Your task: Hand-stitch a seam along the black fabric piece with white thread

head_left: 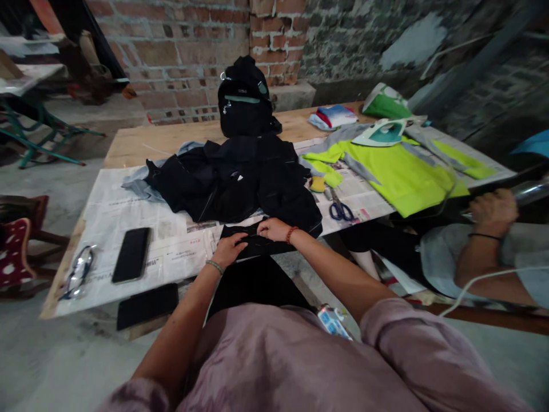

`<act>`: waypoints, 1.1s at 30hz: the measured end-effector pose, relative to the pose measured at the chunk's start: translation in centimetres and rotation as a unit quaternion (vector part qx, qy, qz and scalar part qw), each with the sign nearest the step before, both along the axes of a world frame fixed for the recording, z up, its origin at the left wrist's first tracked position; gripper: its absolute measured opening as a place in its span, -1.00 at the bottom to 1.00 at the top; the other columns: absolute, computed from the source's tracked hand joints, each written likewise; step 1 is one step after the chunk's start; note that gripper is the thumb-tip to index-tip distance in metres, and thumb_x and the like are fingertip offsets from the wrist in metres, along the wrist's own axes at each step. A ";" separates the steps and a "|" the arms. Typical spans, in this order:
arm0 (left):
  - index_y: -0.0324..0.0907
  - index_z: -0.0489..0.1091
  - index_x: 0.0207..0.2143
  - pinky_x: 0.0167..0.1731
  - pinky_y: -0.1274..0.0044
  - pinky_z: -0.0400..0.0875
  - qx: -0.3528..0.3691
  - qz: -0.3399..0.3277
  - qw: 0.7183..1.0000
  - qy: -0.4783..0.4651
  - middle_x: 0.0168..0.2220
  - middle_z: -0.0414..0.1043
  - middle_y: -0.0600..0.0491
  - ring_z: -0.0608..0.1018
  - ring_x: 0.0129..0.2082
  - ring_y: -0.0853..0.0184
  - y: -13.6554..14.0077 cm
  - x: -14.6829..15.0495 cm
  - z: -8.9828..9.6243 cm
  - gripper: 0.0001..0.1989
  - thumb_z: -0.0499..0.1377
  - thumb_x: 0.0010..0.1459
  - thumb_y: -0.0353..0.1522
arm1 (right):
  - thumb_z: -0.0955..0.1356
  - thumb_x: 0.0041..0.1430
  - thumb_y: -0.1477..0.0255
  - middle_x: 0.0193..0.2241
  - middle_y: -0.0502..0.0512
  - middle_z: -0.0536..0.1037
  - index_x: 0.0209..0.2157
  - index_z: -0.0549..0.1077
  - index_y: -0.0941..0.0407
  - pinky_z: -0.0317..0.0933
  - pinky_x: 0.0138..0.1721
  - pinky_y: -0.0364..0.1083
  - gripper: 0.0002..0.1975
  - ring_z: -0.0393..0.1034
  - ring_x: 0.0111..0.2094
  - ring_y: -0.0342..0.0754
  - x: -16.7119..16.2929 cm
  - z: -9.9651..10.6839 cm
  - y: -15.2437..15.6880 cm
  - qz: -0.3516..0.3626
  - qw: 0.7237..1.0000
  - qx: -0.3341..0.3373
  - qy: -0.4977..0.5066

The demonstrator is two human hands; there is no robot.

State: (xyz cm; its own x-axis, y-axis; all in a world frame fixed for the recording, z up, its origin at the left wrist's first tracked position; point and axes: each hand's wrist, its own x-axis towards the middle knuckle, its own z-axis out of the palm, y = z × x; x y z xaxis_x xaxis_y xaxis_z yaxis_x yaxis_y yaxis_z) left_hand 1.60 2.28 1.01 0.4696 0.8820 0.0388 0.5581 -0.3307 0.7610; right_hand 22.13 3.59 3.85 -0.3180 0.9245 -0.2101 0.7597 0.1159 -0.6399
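A dark cloth piece with pale stitch-like marks lies at the table's front edge. On its left end rests my left hand, fingers stretched out and pressing the cloth. My right hand is pinched closed over the top of the same cloth. Whatever sits between those fingertips is too small to make out. Just beyond both hands a heap of black garments spreads over the newspaper. To the right of the heap are blue-handled scissors and a small yellow object.
Left on the table are a phone and glasses. A black backpack stands behind the heap. An iron rests on a neon-yellow garment, near folded cloths. Another person's hand is at the right.
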 end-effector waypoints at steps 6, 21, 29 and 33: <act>-0.11 0.41 -0.20 -0.14 0.48 0.34 -0.022 0.016 1.000 0.000 -0.22 0.47 0.08 0.48 -0.21 0.29 0.2 0.1 -0.2 -0.71 0.17 -0.05 -0.32 | 0.27 -0.03 0.54 -0.47 0.00 0.51 -0.42 0.52 0.10 0.17 -0.37 -0.22 -0.81 0.34 -0.43 -0.17 -0.4 -0.4 0.6 0.025 0.997 0.050 -0.056; -0.15 0.44 -0.36 -0.20 0.52 0.35 0.021 0.004 0.995 -0.099 -0.34 0.45 0.07 0.47 -0.31 0.39 -0.7 -0.7 -1.1 -0.85 0.13 0.00 -0.32 | 0.27 -0.02 0.57 -0.41 0.01 0.50 -0.41 0.52 0.13 0.14 -0.28 -0.22 -0.80 0.33 -0.37 -0.18 -0.1 1.0 1.1 0.079 0.992 0.096 -0.036; -0.16 0.44 -0.35 -0.18 0.50 0.35 0.007 0.011 0.996 -0.084 -0.32 0.46 0.07 0.47 -0.28 0.37 -0.6 -0.5 -1.0 -0.83 0.13 0.00 -0.31 | 0.28 -0.05 0.55 -0.42 0.00 0.48 -0.43 0.53 0.11 0.12 -0.32 -0.24 -0.81 0.30 -0.39 -0.18 -0.9 0.9 1.5 0.151 0.986 0.049 -0.052; -0.16 0.44 -0.32 -0.17 0.49 0.35 0.006 0.006 0.997 -0.080 -0.30 0.47 0.06 0.48 -0.27 0.37 -0.5 -0.4 -0.9 -0.82 0.13 -0.01 -0.32 | 0.28 -0.06 0.54 -0.43 -0.04 0.49 -0.45 0.53 0.10 0.10 -0.38 -0.27 -0.81 0.30 -0.41 -0.21 -1.0 1.1 1.4 0.129 0.991 0.007 -0.033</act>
